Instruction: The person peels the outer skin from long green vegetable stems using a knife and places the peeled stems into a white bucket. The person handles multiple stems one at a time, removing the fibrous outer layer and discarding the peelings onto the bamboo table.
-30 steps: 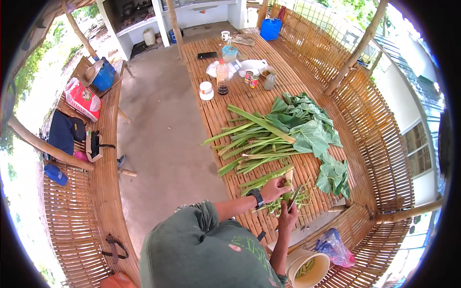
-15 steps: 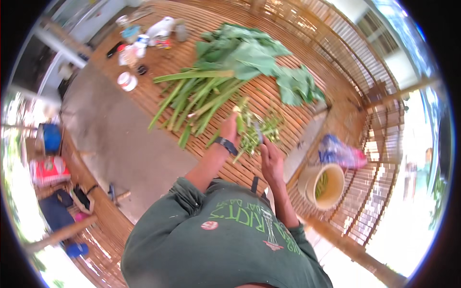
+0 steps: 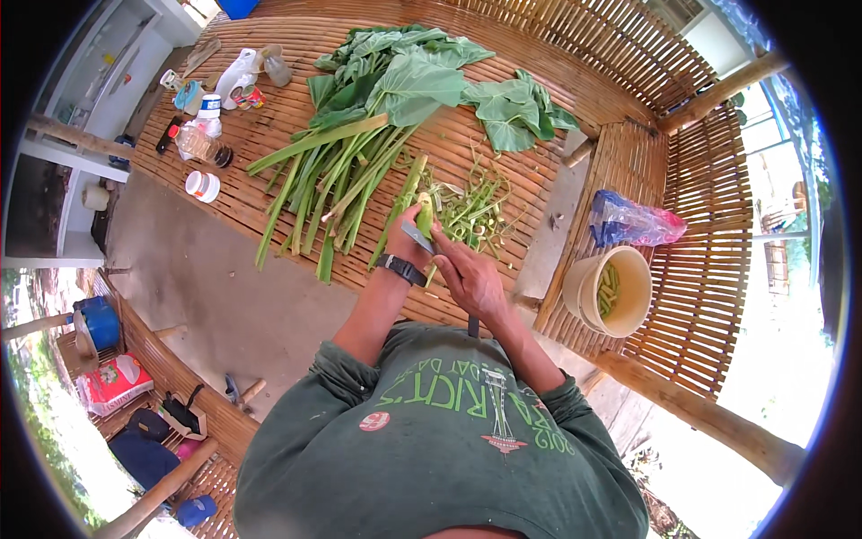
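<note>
1. Left hand (image 3: 404, 238) — fingers closed round a short green stalk piece (image 3: 426, 208), upper end sticking out.
2. Right hand (image 3: 476, 283) — fingers wrapped on the knife (image 3: 417, 236), handle hidden; blade lies right against the left hand.
3. Stalk piece: probably light, firm, slick where cut. Best gripped low, fingertips behind the blade.
4. Peelings (image 3: 476, 207) just beyond on the worktop (image 3: 278, 112); long stalks (image 3: 346, 184) to the left, leaves (image 3: 417, 85) farther out.
5. Worktop's right edge runs near the peelings, bucket (image 3: 639, 292) past it. Stalks crowd the left; more room rightward.
</note>
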The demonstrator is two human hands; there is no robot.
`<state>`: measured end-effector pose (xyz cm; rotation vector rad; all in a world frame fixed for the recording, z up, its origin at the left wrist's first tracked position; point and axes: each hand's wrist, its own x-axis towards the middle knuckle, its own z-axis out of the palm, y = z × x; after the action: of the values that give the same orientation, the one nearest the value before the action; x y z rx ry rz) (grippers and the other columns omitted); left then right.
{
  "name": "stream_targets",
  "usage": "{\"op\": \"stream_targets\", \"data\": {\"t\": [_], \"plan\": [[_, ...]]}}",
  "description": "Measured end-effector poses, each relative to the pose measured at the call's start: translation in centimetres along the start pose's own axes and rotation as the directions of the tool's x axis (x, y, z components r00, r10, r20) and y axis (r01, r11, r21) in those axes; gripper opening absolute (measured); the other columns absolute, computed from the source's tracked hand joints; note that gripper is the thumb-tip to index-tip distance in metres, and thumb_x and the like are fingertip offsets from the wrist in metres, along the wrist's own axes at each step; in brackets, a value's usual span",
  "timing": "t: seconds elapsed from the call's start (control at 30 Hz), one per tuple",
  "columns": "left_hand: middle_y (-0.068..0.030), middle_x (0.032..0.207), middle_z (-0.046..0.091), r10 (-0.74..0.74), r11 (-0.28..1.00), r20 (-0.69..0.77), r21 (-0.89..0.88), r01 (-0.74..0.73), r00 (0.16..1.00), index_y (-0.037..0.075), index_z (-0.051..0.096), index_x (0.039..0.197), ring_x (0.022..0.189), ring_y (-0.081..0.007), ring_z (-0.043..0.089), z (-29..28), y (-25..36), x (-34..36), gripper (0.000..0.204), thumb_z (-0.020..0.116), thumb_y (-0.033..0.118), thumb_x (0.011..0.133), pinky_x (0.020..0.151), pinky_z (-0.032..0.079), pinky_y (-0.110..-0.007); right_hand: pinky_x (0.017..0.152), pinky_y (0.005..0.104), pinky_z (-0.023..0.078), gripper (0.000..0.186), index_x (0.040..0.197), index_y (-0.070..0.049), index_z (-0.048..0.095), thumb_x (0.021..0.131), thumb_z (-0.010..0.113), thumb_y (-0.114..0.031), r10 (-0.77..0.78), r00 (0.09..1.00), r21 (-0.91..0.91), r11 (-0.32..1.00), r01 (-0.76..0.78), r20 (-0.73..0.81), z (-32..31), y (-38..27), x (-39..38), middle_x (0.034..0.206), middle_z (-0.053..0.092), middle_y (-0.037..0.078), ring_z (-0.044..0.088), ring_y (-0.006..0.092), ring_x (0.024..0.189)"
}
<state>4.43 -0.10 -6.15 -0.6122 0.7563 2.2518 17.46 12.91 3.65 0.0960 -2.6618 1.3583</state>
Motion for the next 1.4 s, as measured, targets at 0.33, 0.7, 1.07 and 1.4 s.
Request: {"op": "stream_targets", "data": {"t": [0.33,0.7,1.07,1.4], "plan": [[-0.003,0.082,0.053,-0.277,0.961,0.238,0.044,0.275,0.931,-0.002,0.056,0.114,0.062,-0.013,0.049,0.0,2.1,-2.0,0.028,0.052,0.026,0.111,0.052,0.045,-0.028,0.057,0.024,0.04,0.049,0.15,-0.002,0.06,0.114,0.056,-0.035,0.525,0.849,0.606,0.695,-0.387,-0.059,-3.2,2.9,1.5,0.078,0.05,-0.007,0.048,0.0035,0.07],[-0.013,0.087,0.067,-0.124,0.992,-0.093,-0.025,0.123,0.988,0.001,0.06,0.113,0.076,-0.0228,0.067,-1.9,2.2,-2.0,0.024,0.058,0.025,0.109,0.058,0.053,-0.031,0.057,0.0313,0.047,0.052,0.155,-0.005,0.055,0.113,0.057,-0.035,0.436,0.899,0.293,0.866,-0.405,-0.046,-5.8,5.8,2.3,0.075,0.057,0.003,0.054,0.0133,0.062],[-0.011,0.077,0.062,-0.109,0.993,-0.099,0.029,0.113,0.989,0.006,0.057,0.106,0.064,-0.0242,0.063,-1.9,1.0,1.2,0.031,0.05,0.036,0.112,0.057,0.054,-0.037,0.082,0.0489,0.059,0.055,0.157,-0.014,0.051,0.107,0.063,-0.032,-0.042,0.997,0.063,0.997,0.037,0.072,0.2,1.2,0.5,0.124,0.073,0.021,0.073,0.0435,0.098],[-0.0119,0.076,0.061,-0.162,0.987,0.037,-0.008,0.162,0.986,0.003,0.059,0.11,0.065,-0.0223,0.059,0.2,1.3,-1.0,0.031,0.05,0.033,0.113,0.056,0.049,-0.034,0.078,0.0409,0.059,0.041,0.145,-0.01,0.066,0.11,0.061,-0.029,0.171,0.975,0.238,0.962,-0.134,-0.142,-0.5,3.2,1.6,0.107,0.078,0.017,0.077,0.0293,0.093]]}}
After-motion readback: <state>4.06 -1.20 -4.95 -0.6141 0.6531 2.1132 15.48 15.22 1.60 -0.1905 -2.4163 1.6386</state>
